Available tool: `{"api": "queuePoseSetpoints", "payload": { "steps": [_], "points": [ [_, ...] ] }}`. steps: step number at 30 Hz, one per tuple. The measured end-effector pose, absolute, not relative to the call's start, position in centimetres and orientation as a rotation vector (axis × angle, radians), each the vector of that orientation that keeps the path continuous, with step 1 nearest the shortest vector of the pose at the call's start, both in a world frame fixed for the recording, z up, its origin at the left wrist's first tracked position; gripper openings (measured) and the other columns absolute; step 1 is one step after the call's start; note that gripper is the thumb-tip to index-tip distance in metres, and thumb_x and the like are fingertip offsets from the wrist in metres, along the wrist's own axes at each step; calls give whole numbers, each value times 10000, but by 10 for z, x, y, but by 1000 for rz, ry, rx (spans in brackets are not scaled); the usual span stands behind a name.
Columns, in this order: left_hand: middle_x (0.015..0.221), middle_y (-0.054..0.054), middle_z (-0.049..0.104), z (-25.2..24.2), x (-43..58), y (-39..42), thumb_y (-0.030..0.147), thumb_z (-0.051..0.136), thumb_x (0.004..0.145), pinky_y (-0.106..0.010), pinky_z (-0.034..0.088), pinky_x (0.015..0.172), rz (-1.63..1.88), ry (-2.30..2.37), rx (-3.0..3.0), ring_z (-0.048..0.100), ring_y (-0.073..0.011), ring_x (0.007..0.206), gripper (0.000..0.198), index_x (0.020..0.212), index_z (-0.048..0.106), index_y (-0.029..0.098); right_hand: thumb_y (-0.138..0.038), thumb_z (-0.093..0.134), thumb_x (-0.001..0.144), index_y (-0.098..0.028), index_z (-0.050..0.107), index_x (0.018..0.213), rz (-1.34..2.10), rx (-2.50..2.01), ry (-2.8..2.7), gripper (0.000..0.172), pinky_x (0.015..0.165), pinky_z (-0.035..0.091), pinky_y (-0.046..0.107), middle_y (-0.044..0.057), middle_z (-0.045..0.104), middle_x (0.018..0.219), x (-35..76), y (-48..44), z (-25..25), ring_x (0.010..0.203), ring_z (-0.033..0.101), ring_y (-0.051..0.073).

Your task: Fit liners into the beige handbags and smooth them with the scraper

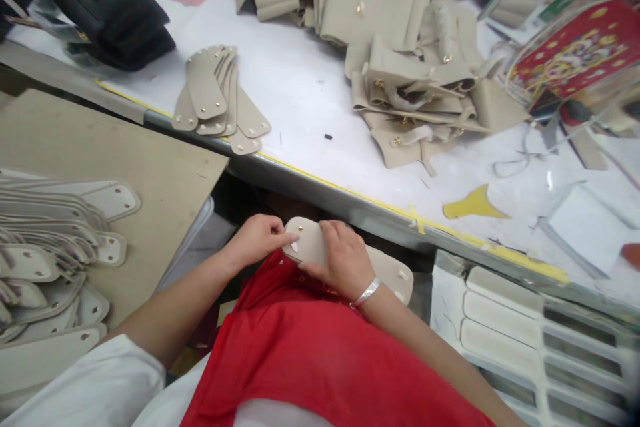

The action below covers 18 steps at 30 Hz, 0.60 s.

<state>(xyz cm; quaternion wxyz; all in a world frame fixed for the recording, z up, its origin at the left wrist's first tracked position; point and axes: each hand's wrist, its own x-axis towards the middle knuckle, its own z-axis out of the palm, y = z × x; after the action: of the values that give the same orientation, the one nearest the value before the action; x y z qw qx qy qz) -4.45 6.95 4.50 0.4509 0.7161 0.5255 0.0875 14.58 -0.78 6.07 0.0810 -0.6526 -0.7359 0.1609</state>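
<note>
Over my lap lies a beige leather strap piece (311, 248) with rounded ends, a small gold stud and a white tab at its left end. My right hand (347, 257) is wrapped over its middle, thumb on the near edge. At the left end, my left hand (261, 240) pinches the piece beside the stud, its other fingers curled. Another beige end with a white tab shows past my right wrist. On the table edge ahead rests a fanned pile of similar beige straps (205, 90) with gold studs.
Many pale straps with holes (55, 227) are stacked on a brown board (125, 140) at left. Beige leather bag parts (400, 80) heap on the white table (300, 107). A black bag (100, 3) stands back left. At lower right, a white slatted rack (540, 360) holds strap pieces.
</note>
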Motion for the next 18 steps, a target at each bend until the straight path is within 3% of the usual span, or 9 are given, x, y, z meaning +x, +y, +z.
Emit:
{"api": "queuePoseSetpoints", "payload": {
  "steps": [11, 18],
  "points": [
    [516, 25, 523, 35, -48, 70, 530, 619, 697, -207, 291, 468, 289, 1273, 1635, 424, -91, 505, 419, 556, 566, 139, -574, 575, 683, -74, 493, 1170, 373, -1927, -2311, 703, 826, 386, 396, 157, 528, 1072, 136, -1, 56, 949, 481, 282],
    [537, 14, 550, 35, -48, 68, 523, 598, 726, -207, 302, 476, 316, 1273, 1626, 442, -97, 518, 414, 582, 598, 135, -576, 626, 649, -118, 422, 1266, 415, -1888, -2342, 795, 838, 373, 386, 163, 494, 1213, 129, 10, 56, 1014, 475, 291]
  ]
}}
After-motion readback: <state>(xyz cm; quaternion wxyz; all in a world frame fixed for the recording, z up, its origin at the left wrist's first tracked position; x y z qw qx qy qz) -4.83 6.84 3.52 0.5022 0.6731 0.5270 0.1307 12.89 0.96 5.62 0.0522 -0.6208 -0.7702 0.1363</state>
